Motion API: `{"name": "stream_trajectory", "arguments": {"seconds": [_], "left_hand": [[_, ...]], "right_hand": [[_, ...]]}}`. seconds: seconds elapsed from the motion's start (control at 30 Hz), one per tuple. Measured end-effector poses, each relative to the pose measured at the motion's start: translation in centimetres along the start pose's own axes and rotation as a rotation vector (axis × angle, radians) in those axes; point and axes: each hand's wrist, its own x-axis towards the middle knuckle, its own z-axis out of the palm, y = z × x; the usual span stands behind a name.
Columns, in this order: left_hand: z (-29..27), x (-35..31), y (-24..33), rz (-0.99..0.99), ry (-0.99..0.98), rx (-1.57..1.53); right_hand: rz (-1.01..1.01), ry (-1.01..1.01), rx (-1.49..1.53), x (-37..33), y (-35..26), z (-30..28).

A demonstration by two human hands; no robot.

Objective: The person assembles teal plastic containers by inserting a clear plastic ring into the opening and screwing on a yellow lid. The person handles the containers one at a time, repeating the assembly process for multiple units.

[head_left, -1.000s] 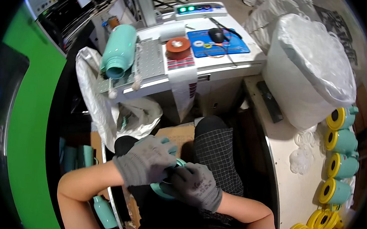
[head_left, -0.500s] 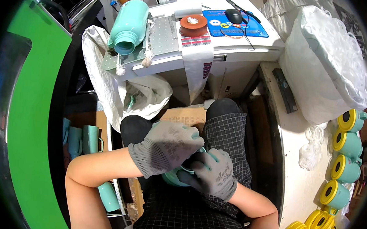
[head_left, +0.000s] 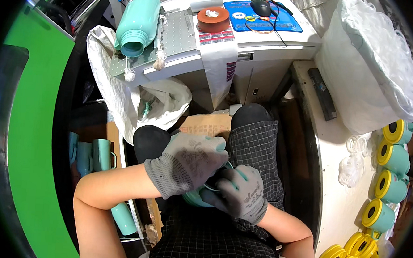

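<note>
Both my hands wear grey knit gloves with teal patches. Between my thighs stands a teal container, mostly hidden under the gloves, with a thin pale edge showing at its open top. My left hand is closed over the far left side of that rim, its fingertips curled out of sight. My right hand grips the rim from the right, the thumb reaching across the opening. Whether either hand also pinches something small at the rim cannot be made out.
Ahead, a white desk holds a large teal jug, an orange tape roll and a mouse. Teal mugs with yellow lids line the right bench beside a white sack. Teal mugs lie in a left box.
The view has tilted slightly, shifting the desk a little up and left. Both hands keep nearly the same grip on the container.
</note>
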Motion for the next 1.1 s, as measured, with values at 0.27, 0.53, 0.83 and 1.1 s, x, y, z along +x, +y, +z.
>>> {"name": "stream_trajectory", "arguments": {"seconds": [0.27, 0.53, 0.83, 1.1], "left_hand": [[-0.5, 0.6, -0.1, -0.049, -0.182, 0.054], [0.4, 0.0, 1.0, -0.132, -0.012, 0.042], [0.2, 0.8, -0.2, -0.083, -0.167, -0.019], [-0.5, 2.2, 0.9, -0.089, -0.193, 0.081]], "right_hand": [[0.014, -0.025, 0.035, -0.1, 0.1, -0.1], [0.041, -0.011, 0.035, -0.3, 0.3, -0.2], [0.063, -0.009, 0.011, -0.2, 0.2, -0.1], [0.072, 0.015, 0.001, -0.6, 0.6, 0.1]]}}
